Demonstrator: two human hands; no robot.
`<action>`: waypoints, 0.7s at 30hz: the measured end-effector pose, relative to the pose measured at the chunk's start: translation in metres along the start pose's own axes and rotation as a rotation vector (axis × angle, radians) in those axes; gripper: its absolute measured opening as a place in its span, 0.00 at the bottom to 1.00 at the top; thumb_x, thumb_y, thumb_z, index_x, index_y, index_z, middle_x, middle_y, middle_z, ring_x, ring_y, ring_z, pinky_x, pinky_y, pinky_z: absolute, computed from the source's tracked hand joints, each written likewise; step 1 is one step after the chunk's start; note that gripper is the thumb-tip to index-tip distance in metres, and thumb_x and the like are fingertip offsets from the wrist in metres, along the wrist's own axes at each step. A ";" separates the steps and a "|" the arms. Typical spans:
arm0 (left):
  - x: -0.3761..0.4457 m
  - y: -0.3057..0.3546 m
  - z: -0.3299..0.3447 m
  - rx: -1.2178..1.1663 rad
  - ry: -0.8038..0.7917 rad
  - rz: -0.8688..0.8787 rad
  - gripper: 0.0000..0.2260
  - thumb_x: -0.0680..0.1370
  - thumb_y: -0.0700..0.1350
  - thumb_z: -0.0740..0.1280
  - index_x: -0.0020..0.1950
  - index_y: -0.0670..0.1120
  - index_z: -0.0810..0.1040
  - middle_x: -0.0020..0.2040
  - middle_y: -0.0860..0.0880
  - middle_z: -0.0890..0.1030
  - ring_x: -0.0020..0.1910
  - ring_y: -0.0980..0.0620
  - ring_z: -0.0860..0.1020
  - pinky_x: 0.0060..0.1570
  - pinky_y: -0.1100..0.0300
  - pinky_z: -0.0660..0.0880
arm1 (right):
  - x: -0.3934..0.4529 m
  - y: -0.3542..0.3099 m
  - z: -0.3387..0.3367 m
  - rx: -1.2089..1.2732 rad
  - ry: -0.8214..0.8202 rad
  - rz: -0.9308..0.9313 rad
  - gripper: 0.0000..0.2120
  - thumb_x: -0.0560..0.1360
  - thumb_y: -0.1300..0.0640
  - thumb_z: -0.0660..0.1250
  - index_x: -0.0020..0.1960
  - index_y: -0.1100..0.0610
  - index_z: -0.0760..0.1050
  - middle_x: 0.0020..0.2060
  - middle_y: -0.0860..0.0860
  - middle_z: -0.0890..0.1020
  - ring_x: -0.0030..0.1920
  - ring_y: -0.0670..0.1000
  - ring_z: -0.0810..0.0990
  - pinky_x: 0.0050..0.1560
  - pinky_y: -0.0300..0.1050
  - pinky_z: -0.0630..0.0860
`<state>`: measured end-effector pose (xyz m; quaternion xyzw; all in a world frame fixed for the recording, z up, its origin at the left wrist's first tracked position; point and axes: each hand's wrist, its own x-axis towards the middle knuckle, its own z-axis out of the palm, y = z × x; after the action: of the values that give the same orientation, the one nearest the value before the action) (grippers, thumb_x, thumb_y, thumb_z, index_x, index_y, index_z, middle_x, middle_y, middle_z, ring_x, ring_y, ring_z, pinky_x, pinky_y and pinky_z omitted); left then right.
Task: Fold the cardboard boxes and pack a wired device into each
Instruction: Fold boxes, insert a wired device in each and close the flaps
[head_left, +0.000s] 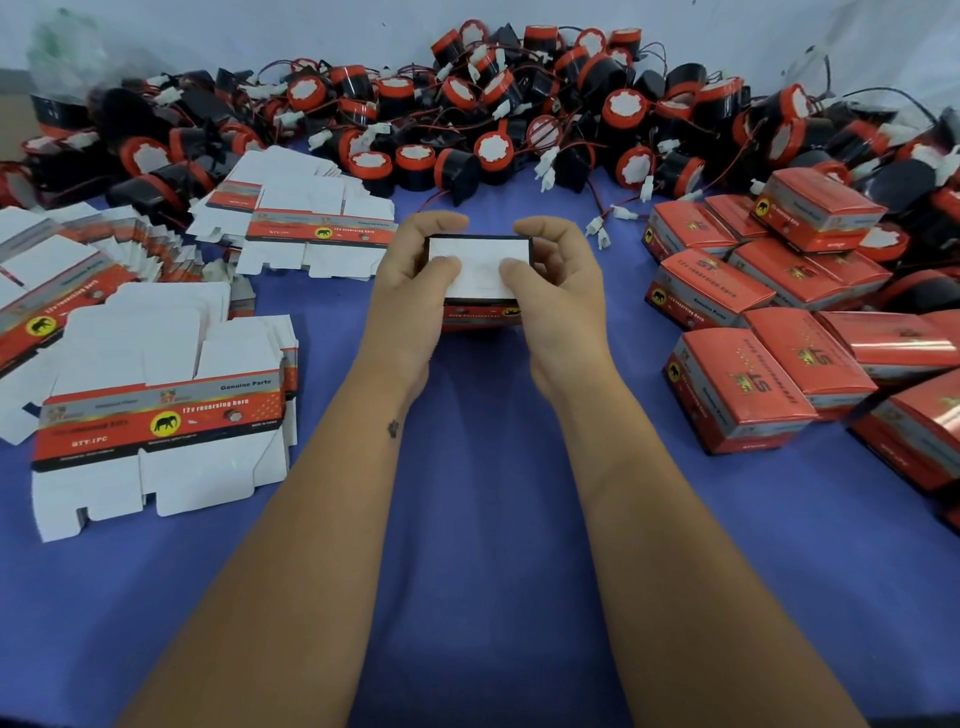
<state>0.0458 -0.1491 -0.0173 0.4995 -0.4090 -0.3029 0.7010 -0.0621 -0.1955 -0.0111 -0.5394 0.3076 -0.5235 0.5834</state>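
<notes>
1. The small red-printed cardboard box (478, 275) sits at the centre of the frame, held just above the blue-covered surface (478, 519), its white flap side turned up toward the camera.
2. The left hand (415, 275) grips its left end and the right hand (558, 280) its right end, fingers curled over the far edge, thumbs pressing the white flap.
3. It looks light and thin-walled, likely to crease or dent if squeezed; holding by the short ends and corners seems safest.
4. Its long axis runs left to right across the frame, the red printed side facing the person.
</notes>
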 end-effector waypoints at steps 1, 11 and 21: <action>0.000 -0.001 0.001 0.025 0.007 0.008 0.17 0.77 0.34 0.59 0.53 0.55 0.78 0.44 0.60 0.80 0.43 0.59 0.78 0.39 0.63 0.76 | 0.000 0.000 -0.001 -0.040 0.019 -0.019 0.16 0.74 0.71 0.63 0.50 0.50 0.74 0.44 0.48 0.78 0.44 0.47 0.77 0.40 0.42 0.77; 0.002 -0.004 -0.002 -0.099 0.109 -0.071 0.12 0.82 0.51 0.57 0.58 0.57 0.80 0.58 0.55 0.80 0.58 0.54 0.79 0.56 0.56 0.76 | 0.001 0.003 0.003 -0.147 0.100 0.128 0.14 0.82 0.49 0.55 0.53 0.47 0.79 0.56 0.49 0.79 0.54 0.45 0.77 0.53 0.42 0.76; 0.002 -0.003 0.003 0.100 0.091 -0.008 0.26 0.75 0.55 0.58 0.74 0.60 0.62 0.74 0.55 0.64 0.73 0.58 0.64 0.73 0.53 0.65 | -0.001 -0.008 -0.003 0.086 -0.058 0.248 0.07 0.78 0.49 0.63 0.51 0.48 0.79 0.43 0.48 0.83 0.44 0.48 0.81 0.47 0.45 0.75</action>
<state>0.0447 -0.1533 -0.0192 0.5487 -0.3894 -0.2621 0.6918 -0.0669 -0.1943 -0.0045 -0.4868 0.3321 -0.4441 0.6749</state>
